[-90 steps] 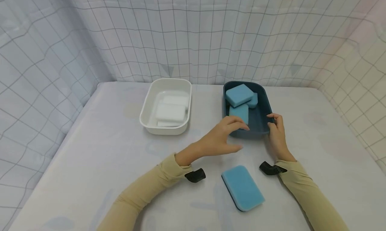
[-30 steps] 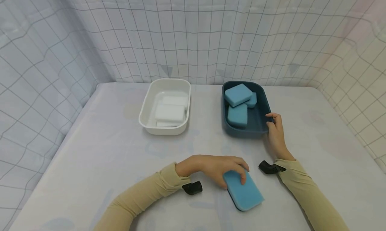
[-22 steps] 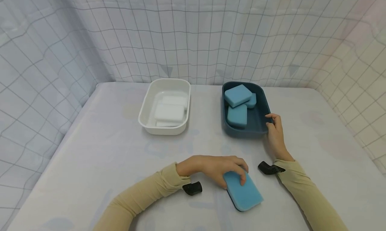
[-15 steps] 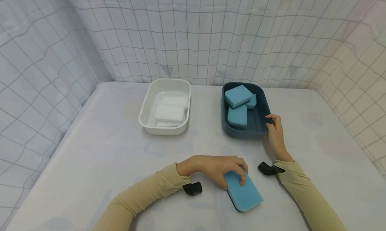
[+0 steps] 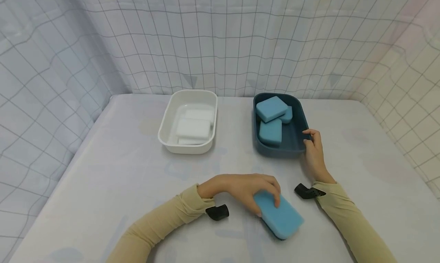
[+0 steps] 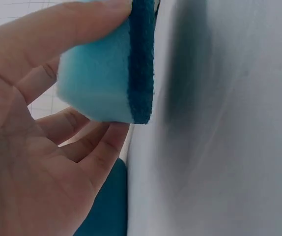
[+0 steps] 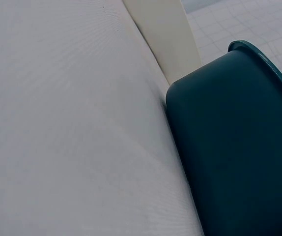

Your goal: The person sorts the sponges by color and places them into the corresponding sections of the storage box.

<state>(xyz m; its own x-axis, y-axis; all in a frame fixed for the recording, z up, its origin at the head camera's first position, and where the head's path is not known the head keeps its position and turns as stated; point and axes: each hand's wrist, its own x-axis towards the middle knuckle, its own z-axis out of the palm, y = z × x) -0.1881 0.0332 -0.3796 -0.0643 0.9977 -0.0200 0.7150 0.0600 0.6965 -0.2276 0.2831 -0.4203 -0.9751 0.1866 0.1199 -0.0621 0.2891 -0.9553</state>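
Note:
My left hand (image 5: pixel 249 188) pinches a light blue scouring sponge (image 5: pixel 282 217) between thumb and fingers, near the front of the table. In the left wrist view the sponge (image 6: pixel 97 78) shows its dark blue scouring layer (image 6: pixel 142 64), with a gap and a shadow between it and the white cloth. At the back right, my right hand (image 5: pixel 316 156) holds the right front corner of a dark blue tub (image 5: pixel 295 135), fingers curled at its rim. Several light blue sponges (image 5: pixel 271 108) are piled on the tub's left side. The right wrist view shows the tub's outer wall (image 7: pixel 239 132), not the hand.
A white tub (image 5: pixel 170 127) with several white sponges (image 5: pixel 193 128) stands to the left of the dark one. A white cloth (image 5: pixel 120 171) covers the table. Grid-patterned curtains (image 5: pixel 220 41) hang behind it and along both sides.
My left hand has come down from near the dark tub, taken hold of the loose sponge and just raised and tilted it. The right hand stays at the tub's corner.

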